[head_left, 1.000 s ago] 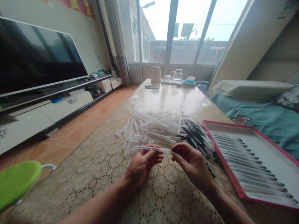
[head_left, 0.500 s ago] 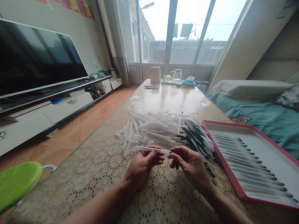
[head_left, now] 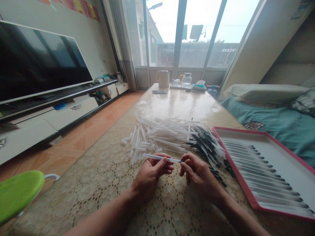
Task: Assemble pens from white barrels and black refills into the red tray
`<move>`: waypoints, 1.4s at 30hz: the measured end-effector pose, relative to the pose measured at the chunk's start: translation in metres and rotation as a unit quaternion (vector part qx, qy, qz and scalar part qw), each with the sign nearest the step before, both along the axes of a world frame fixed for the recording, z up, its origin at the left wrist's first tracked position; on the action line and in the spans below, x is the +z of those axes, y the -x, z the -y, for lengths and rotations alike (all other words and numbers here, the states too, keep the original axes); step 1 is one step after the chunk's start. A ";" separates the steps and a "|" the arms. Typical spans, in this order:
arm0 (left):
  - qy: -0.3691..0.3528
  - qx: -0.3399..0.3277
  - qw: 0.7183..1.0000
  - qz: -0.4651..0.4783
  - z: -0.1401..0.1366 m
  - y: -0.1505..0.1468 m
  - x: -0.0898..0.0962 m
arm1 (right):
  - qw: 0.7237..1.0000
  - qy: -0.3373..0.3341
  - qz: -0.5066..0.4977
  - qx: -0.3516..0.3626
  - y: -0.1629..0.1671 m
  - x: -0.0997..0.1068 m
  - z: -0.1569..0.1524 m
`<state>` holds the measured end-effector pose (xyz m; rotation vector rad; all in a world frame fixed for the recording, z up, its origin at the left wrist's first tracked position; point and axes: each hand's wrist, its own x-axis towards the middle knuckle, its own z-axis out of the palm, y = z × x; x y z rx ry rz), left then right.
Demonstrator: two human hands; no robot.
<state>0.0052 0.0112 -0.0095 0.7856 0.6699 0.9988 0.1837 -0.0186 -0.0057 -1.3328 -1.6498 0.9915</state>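
Note:
My left hand is closed around a translucent white pen, thumb on top, with the pen lying roughly level. At its right end a small dark tip shows, and the thumb and fingertips of my right hand pinch it there. Just beyond both hands lies a loose heap of white pen barrels, with short white caps at its left side. Dark, thin pen refills are piled to the right, and small black pieces lie near my right hand.
A shallow red-edged box on the right holds a row of pens with dark ends. Toward the window, a jug, a glass pitcher and a tissue pack stand on the table. A green stool is at lower left.
My right hand has shifted slightly to the right along the pen's end, and more of the dark tip shows. My left hand holds the pen in the same place.

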 end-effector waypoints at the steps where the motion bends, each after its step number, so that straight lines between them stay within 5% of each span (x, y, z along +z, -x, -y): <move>1: -0.002 -0.004 1.000 0.000 0.000 0.000 -0.001 | 1.000 -0.005 0.011 0.003 0.000 -0.001 0.000; 42: -0.011 0.001 1.000 -0.020 0.001 0.000 0.001 | 0.995 -0.028 0.087 0.028 -0.003 0.003 0.000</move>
